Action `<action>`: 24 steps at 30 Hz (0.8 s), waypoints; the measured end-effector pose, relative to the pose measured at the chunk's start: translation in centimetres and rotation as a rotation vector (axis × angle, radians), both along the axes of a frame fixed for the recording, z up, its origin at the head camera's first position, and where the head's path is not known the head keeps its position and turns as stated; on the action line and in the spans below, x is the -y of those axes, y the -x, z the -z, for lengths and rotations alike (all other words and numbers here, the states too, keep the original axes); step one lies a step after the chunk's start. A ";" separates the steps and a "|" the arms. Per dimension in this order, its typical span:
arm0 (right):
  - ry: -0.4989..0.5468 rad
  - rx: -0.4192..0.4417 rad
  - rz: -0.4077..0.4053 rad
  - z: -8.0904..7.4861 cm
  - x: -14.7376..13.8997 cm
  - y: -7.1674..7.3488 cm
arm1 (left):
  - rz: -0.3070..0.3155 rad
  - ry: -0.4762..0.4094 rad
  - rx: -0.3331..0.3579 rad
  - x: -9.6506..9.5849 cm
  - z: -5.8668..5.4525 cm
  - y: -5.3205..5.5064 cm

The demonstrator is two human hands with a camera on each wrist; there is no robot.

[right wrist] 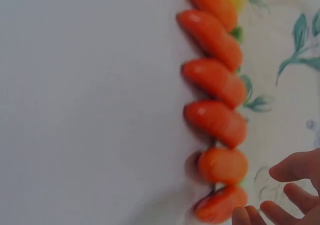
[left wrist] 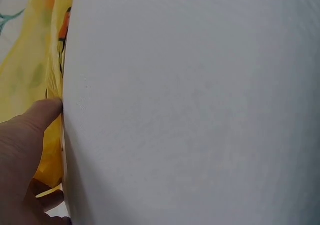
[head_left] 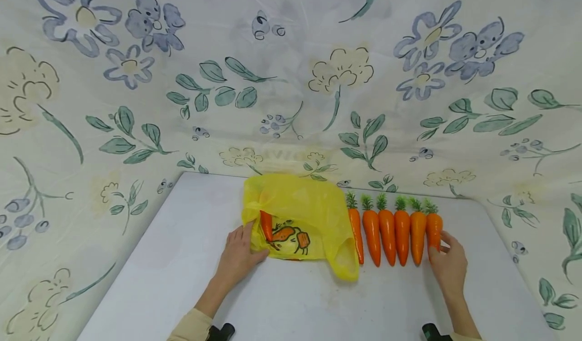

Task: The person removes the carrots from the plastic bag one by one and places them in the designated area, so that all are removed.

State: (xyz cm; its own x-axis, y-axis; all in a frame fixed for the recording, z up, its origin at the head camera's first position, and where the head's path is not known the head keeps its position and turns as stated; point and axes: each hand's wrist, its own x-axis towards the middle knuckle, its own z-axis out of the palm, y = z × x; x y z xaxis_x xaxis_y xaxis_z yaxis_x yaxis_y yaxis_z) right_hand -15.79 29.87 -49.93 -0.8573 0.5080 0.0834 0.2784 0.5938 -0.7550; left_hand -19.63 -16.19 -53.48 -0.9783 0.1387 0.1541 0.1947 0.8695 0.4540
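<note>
A yellow plastic bag with a printed drawing lies on the table, an orange carrot showing in its opening. My left hand holds the bag's left end, thumb at the near edge and fingers along the side. In the left wrist view, the thumb presses the yellow film and the other fingers bend below it. Right of the bag several glossy carrots with green tops lie in a row. My right hand is at the rightmost carrot, thumb over its lower end; the right wrist view shows loosely spread fingers beside it.
The white table ends at the back against a floral cloth. The bag's loose handle reaches toward the near side, beside the leftmost carrot. Dark wrist-worn devices show at the bottom edge.
</note>
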 end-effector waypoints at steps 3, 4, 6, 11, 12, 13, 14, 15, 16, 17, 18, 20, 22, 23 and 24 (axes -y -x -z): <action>0.001 -0.036 -0.057 -0.7 1.6 0.1 | -0.004 -0.007 0.009 0.1 0.0 -0.1; 0.005 -0.043 -0.080 -0.9 2.2 0.2 | -0.005 -0.009 0.010 0.1 0.0 -0.1; 0.009 -0.063 -0.121 -1.4 3.6 0.3 | -0.009 -0.007 0.011 0.1 0.0 -0.2; 0.034 -0.085 -0.229 -2.6 7.6 0.5 | -0.019 -0.011 0.006 0.2 0.0 -0.4; 0.029 -0.083 -0.250 -2.9 8.5 0.5 | -0.022 -0.010 0.009 0.3 0.0 -0.5; 0.036 -0.087 -0.276 -3.1 9.5 0.5 | -0.024 -0.013 0.008 0.3 0.0 -0.5; 0.035 -0.093 -0.307 -3.2 10.5 0.5 | -0.026 -0.015 0.007 0.3 0.0 -0.6; 0.035 -0.098 -0.340 -3.4 11.6 0.4 | -0.029 -0.015 0.008 0.4 0.0 -0.7; 0.035 -0.099 -0.378 -3.6 12.7 0.3 | -0.032 -0.017 0.005 0.4 -0.1 -0.8; 0.027 -0.101 -0.426 -3.7 13.8 0.2 | -0.034 -0.017 0.003 0.5 -0.1 -0.8; 0.030 -0.103 -0.484 -3.9 14.8 0.2 | -0.035 -0.016 0.003 0.5 -0.2 -0.9; 0.035 -0.086 -0.605 -4.1 16.9 0.2 | -0.036 -0.024 0.000 0.6 -0.2 -0.9; 0.038 -0.050 -0.734 -4.2 18.7 0.4 | -0.035 -0.031 0.004 0.6 -0.2 -0.9; 0.048 -0.023 -0.792 -4.1 19.6 0.6 | -0.034 -0.031 0.008 0.6 -0.2 -0.9; 0.055 0.000 -0.845 -4.0 20.4 0.8 | -0.034 -0.032 0.011 0.6 -0.2 -0.8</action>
State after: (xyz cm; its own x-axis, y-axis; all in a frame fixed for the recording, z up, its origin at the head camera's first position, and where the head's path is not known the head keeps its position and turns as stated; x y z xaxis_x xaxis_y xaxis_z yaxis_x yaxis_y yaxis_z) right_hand -16.57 9.44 -45.94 -0.9506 -0.3008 0.0770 -0.2425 0.5646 -0.7889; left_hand -18.79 -16.75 -53.29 -0.9839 0.1007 0.1475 0.1606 0.8606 0.4833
